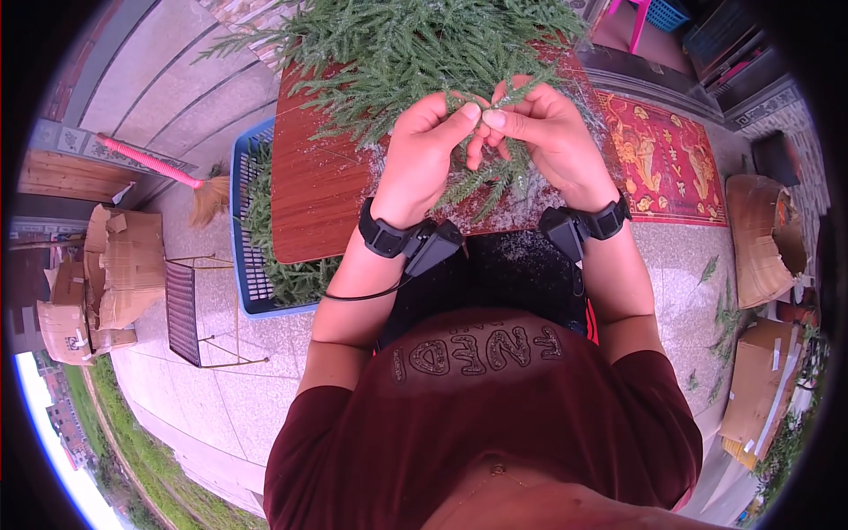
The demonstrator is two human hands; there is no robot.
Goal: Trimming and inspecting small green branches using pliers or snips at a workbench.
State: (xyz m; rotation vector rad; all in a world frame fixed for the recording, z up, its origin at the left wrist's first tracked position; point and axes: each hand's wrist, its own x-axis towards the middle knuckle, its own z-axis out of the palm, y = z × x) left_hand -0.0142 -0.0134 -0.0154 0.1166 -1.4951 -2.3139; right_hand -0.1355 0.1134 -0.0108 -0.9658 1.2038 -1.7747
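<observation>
My left hand (pixel 422 152) and my right hand (pixel 558 140) meet over the near part of a reddish-brown table (pixel 320 181). Both are closed, thumb tips nearly touching, pinching a green artificial pine sprig (pixel 496 187) between them. Its needled twigs hang below the fingers and stick out above the right hand; the exact joint under the thumbs is hidden. Just beyond my hands a large heap of similar pine branches (pixel 415 57) covers the far part of the table. White flakes are scattered on the tabletop around the sprig. Each wrist wears a black strap with a small device.
A blue plastic basket (pixel 237 199) of green branches stands against the table's left side. Further left are a small metal-framed stool (pixel 183 311), a broom (pixel 208 201) and torn cardboard boxes (pixel 131 265). On the right lie a red patterned mat (pixel 662 159) and more boxes (pixel 758 380).
</observation>
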